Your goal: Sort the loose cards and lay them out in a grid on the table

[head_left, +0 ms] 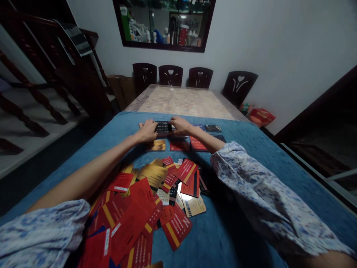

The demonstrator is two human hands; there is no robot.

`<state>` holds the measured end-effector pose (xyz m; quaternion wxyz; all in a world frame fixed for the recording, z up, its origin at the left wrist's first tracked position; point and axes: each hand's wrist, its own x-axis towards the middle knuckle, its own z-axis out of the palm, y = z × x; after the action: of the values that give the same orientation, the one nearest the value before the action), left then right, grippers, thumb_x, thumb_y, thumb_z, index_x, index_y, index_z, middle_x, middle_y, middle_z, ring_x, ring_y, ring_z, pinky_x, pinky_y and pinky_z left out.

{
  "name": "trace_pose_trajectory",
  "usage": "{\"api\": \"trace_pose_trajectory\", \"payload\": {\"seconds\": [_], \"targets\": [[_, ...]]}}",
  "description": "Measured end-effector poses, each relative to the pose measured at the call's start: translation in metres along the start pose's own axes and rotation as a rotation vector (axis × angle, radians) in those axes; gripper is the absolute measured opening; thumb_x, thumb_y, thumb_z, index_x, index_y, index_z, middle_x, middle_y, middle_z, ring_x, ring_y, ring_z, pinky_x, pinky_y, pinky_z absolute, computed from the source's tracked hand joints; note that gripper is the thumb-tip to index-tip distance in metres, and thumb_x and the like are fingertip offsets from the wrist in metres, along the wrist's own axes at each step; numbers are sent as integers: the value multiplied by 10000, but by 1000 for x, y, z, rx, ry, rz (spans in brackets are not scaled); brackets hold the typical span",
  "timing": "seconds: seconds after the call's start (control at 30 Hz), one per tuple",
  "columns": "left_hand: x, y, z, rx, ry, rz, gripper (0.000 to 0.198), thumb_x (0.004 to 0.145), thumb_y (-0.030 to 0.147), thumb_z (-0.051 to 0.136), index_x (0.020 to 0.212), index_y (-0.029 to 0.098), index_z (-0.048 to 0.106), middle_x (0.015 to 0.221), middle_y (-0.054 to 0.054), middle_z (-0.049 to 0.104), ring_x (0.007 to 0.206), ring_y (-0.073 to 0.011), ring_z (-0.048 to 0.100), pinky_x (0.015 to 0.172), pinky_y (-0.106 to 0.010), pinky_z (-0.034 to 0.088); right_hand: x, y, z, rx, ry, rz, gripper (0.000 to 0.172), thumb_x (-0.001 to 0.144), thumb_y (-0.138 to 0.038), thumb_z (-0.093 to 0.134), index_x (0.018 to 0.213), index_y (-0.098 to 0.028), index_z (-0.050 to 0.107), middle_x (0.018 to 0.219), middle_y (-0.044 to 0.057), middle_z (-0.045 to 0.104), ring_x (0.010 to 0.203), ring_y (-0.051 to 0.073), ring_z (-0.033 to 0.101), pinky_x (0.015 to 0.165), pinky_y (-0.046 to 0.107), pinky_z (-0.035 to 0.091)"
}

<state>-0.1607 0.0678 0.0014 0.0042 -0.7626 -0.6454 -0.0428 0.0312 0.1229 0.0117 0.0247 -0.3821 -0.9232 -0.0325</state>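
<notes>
Loose pile: jumbled red, gold and black printed rectangular cards (149,203), between the forearms, well short of both hands; overlapping, unsorted.
Left hand (147,131): narrow, fingers bent onto the left end of the black cards; couldn't tell if any fingertips went underneath.
Gold stack: gold rectangular cards in a neat block (156,145), just on the near side of the left hand.
Black cards: glossy black rectangular cards with white print (162,127), between the hands, held from both ends.
Black-card step: looked like lining up or setting down that stack, edges not verifiably flush.
Black-card next move: called for even, light pressure from both ends, then a straight release so nothing fanned out.
Red stack: flat red rectangular cards (179,145), on the near side of the right hand.
Right hand (179,125): narrow, fingers curled at the right end of the black cards.
Outer stacks: more red rectangular cards (196,144) below the right wrist, a small dark block of cards (213,128) beyond it to the right.
Surface: blue fabric cloth (240,160) under both hands.
</notes>
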Motion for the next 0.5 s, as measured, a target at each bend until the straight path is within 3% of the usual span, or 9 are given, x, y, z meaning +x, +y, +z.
{"api": "trace_pose_trajectory", "payload": {"seconds": [0.2, 0.5], "targets": [[21, -8, 5, -29, 12, -6, 464, 811, 209, 541, 1269, 196, 612, 1358, -177, 561, 1306, -382, 482, 1032, -587, 427, 24, 11, 3, -18, -51, 20, 424, 861, -348, 687, 1235, -149, 682, 1301, 156, 637, 1211, 303, 598, 872, 312, 469], [52, -26, 15, -92, 7, -36, 470, 780, 185, 561, 1244, 203, 629, 1379, -171, 551, 1316, -397, 479, 1057, -601, 436, 50, 17, 9, -53, -54, 20, 422, 891, -318, 670, 1283, -164, 641, 1329, 173, 600, 1224, 294, 590, 956, 354, 483]]}}
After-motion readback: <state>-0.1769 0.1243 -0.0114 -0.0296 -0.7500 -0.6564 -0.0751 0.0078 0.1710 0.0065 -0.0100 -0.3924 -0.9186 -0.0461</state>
